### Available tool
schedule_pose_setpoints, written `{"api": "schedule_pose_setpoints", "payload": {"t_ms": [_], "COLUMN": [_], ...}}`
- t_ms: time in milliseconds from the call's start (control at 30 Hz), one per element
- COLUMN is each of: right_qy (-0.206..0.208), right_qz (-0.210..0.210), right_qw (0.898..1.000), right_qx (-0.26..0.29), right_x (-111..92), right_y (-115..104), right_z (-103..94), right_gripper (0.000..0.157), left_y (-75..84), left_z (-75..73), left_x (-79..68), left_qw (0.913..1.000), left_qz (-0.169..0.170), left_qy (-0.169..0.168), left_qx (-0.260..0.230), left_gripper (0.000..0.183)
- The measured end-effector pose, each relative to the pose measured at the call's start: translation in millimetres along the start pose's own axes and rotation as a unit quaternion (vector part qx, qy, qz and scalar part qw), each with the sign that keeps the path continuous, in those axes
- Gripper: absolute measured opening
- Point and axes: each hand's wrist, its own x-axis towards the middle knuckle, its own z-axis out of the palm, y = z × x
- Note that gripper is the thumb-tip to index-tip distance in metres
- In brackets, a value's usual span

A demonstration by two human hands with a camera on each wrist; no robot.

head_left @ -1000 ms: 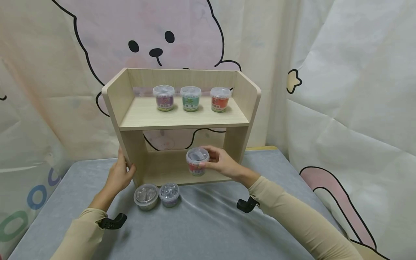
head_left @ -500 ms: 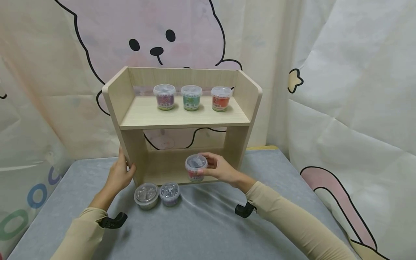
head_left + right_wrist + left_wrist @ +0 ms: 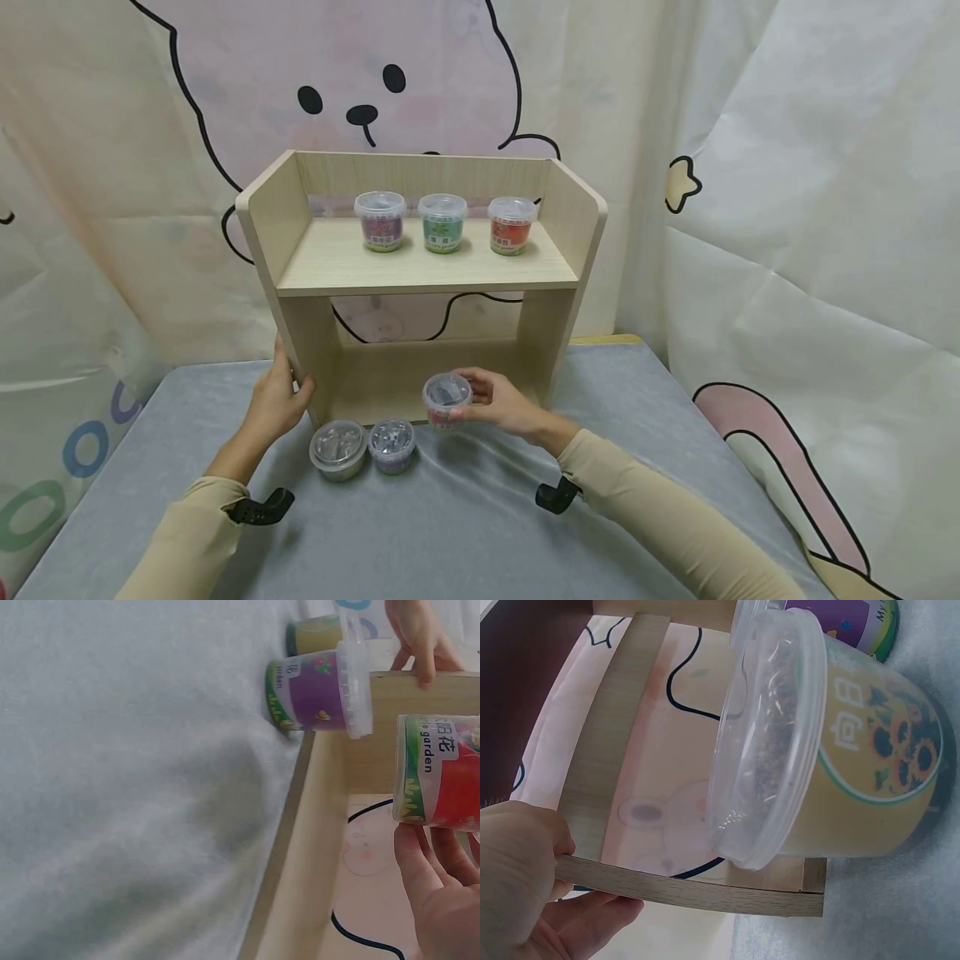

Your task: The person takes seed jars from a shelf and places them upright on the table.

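Note:
My right hand [image 3: 506, 408] pinches a lidded plastic cup with a red label [image 3: 457, 774] by its side. The cup hangs in the air, just in front of the lower board of a small wooden shelf [image 3: 427, 279]. At the shelf's left, my left hand [image 3: 276, 400] grips the edge of the side panel [image 3: 697, 891], thumb on one face and fingers on the other. On the cloth before the shelf stand a wide yellow-labelled cup [image 3: 870, 750] and a purple-labelled cup [image 3: 311, 690], side by side and both lidded.
On the shelf's upper board stand three lidded cups: one purple [image 3: 381, 223], one green [image 3: 442, 225] and one red [image 3: 511, 227]. Grey-blue cloth [image 3: 450, 533] covers the table. Printed curtains [image 3: 787, 208] hang behind and at both sides.
My right hand has brought the red-labelled cup forward and down, out from the lower compartment toward the cloth. The left hand keeps its grip on the side panel.

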Motion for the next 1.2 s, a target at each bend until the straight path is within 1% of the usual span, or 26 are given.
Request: {"api": "schedule_pose_setpoints", "payload": {"t_ms": [167,367,567,800,933,1033,1200], "right_qy": [-0.001,-0.021,-0.029,-0.034,-0.043,-0.051,-0.049], "right_qz": [0.002,-0.004,0.021,0.045,0.044,0.045,0.051], "right_qw": [1.0,1.0,0.999,0.998,0.998,0.998,0.997], "right_qx": [0.0,0.014,0.005,0.011,0.002,0.005,0.008], "right_x": [2,3,4,8,8,8,10], "right_y": [12,23,34,48,55,58,62], "right_z": [5.2,9.9,13.8,16.8,17.4,17.5,17.7], "right_gripper": [0.068,0.068,0.072,0.074,0.075,0.073,0.07], "left_y": [0.5,-0.1,-0.7,-1.1,-1.0,-0.9,-1.4], "left_z": [0.0,0.2,0.6,0.6,0.9,1.2,1.9], "left_x": [-0.1,0.3,0.4,0.1,0.1,-0.2,-0.3], "left_qw": [1.0,1.0,1.0,1.0,1.0,1.0,0.9999], "left_qz": [-0.002,-0.001,0.003,0.003,0.002,0.003,0.008], "left_qy": [0.0,0.003,0.003,0.002,0.002,0.004,0.007], "left_qx": [0.001,0.005,0.004,0.005,0.007,0.006,0.004], "left_gripper": [0.083,0.085,0.085,0.087,0.087,0.088,0.087]}}
